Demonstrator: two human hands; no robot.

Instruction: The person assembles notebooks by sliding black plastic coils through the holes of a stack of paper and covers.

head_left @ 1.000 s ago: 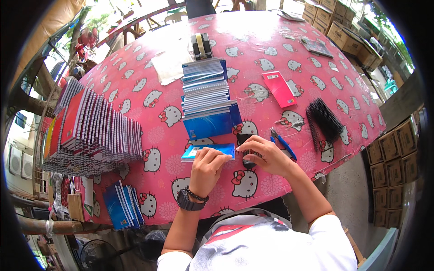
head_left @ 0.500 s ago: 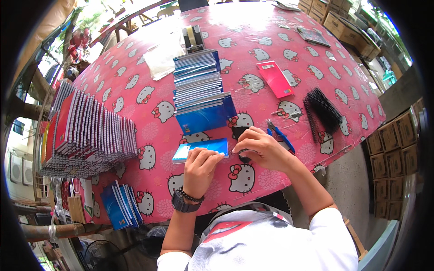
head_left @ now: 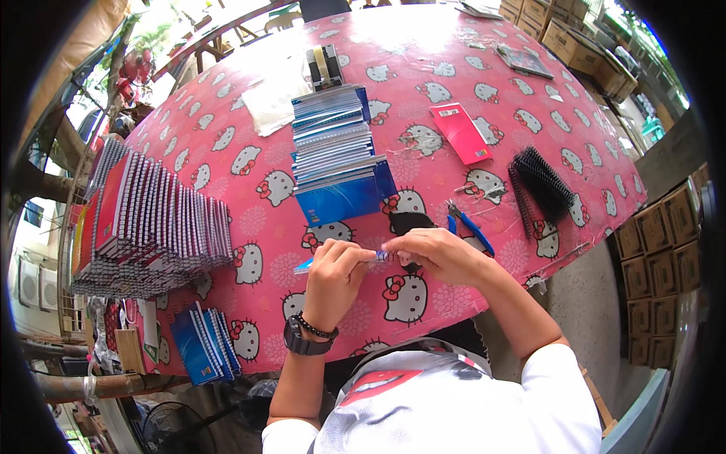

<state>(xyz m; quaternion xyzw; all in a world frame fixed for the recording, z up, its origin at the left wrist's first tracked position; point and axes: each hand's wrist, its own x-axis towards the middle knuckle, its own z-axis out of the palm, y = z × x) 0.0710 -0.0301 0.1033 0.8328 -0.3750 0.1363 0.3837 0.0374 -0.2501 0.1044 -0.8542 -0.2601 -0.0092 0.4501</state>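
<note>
A small blue spiral notebook (head_left: 304,267) is now mostly hidden under my hands, edge-on near the front of the table. My left hand (head_left: 337,266) is closed around it, a black watch and beaded bracelet on that wrist. At its right end a short piece of coil (head_left: 384,256) shows between my two hands. The fingers of my right hand (head_left: 437,251) pinch there, with the thumb below. Just beyond my hands stands a long row of blue notebooks (head_left: 336,200). Blue-handled cutting pliers (head_left: 473,229) lie right of my right hand.
Tall stacks of spiral notebooks (head_left: 155,219) fill the left side, with several blue notebooks (head_left: 203,343) at the near left edge. To the right lie black binding coils (head_left: 546,185) and a pink notebook (head_left: 461,134). A tape dispenser (head_left: 324,68) stands behind the row.
The blue notebook has turned from lying face up to edge-on. My right hand has moved left and down onto its end, close to my left hand.
</note>
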